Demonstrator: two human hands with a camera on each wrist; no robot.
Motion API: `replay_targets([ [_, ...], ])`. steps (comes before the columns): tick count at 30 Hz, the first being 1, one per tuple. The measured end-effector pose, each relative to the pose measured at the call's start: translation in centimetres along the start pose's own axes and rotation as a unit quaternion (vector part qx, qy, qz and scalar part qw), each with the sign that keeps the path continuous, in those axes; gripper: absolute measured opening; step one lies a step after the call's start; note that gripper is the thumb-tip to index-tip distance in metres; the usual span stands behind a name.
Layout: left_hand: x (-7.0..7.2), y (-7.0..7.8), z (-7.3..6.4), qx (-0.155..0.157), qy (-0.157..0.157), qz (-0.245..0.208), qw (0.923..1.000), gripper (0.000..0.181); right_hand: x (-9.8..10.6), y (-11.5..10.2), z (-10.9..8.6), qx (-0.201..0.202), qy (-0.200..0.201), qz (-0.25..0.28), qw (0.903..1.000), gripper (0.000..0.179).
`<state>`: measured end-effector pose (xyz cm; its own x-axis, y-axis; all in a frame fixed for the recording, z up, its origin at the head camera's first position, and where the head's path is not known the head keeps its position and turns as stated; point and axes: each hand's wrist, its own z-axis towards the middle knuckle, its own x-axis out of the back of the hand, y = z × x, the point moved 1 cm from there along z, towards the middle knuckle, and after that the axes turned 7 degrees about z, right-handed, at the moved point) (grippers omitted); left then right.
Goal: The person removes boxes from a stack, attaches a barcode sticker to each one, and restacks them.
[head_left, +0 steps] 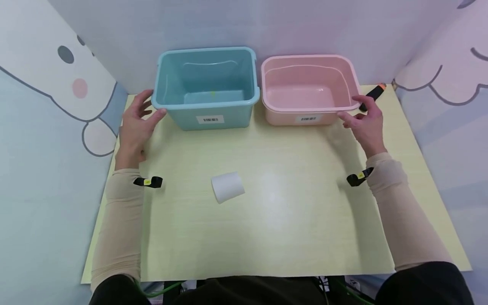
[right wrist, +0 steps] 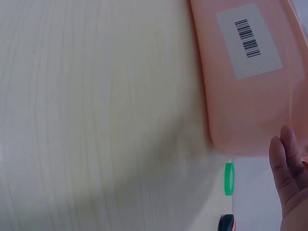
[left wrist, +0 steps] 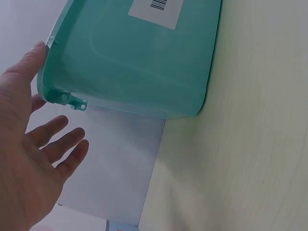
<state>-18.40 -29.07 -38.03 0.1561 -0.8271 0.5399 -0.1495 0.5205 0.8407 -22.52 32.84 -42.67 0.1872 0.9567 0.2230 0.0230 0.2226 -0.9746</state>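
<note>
A blue-green plastic bin [head_left: 207,103] with a barcode label stands at the back left of the table. My left hand [head_left: 136,127] holds its front left corner between thumb and index finger. In the left wrist view, the thumb lies against the bin's rim [left wrist: 44,72] and the other fingers are spread loosely below. To the right stands a smaller pink bin [head_left: 284,116], also labelled. My right hand [head_left: 366,123] pinches its front right corner, index finger over the rim and thumb at the front. The right wrist view shows fingertips [right wrist: 284,139] against the pink wall.
A white cylinder [head_left: 227,187] lies on its side mid-table [head_left: 274,237]. Behind my right hand is a black tool with an orange tip [head_left: 373,96]. The right wrist view also has a green ring [right wrist: 229,179] near the pink bin. Printed walls border the table.
</note>
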Motion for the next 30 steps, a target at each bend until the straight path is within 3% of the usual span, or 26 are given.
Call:
replay_targets([
  [5, -0.4, 0.3, -0.1, -0.005, -0.011, 0.017, 0.9998, 0.064, 0.1, 0.2, 0.0, 0.01, 0.017, 0.03, 0.9994, 0.045],
  [9, -0.8, 0.5, 0.0, -0.012, -0.002, 0.022, 0.9997, 0.062, 0.2, 0.2, 0.0, 0.023, 0.031, 0.042, 0.9984, 0.037],
  [18, -1.4, 0.8, 0.0, 0.012, 0.004, -0.026, 0.9996, 0.059, 0.3, 0.0, -1.2, 0.039, 0.111, -0.007, 0.993, 0.033],
  [24, -1.6, 0.7, 0.1, 0.01, 0.012, -0.036, 0.9992, 0.058, 0.2, -2.6, -2.0, 0.058, 0.171, -0.01, 0.9835, 0.032],
  [30, -1.7, 0.6, 0.3, 0.001, 0.016, -0.058, 0.9982, 0.059, -0.1, -6.3, -2.5, 0.088, 0.211, 0.065, 0.9713, 0.034],
])
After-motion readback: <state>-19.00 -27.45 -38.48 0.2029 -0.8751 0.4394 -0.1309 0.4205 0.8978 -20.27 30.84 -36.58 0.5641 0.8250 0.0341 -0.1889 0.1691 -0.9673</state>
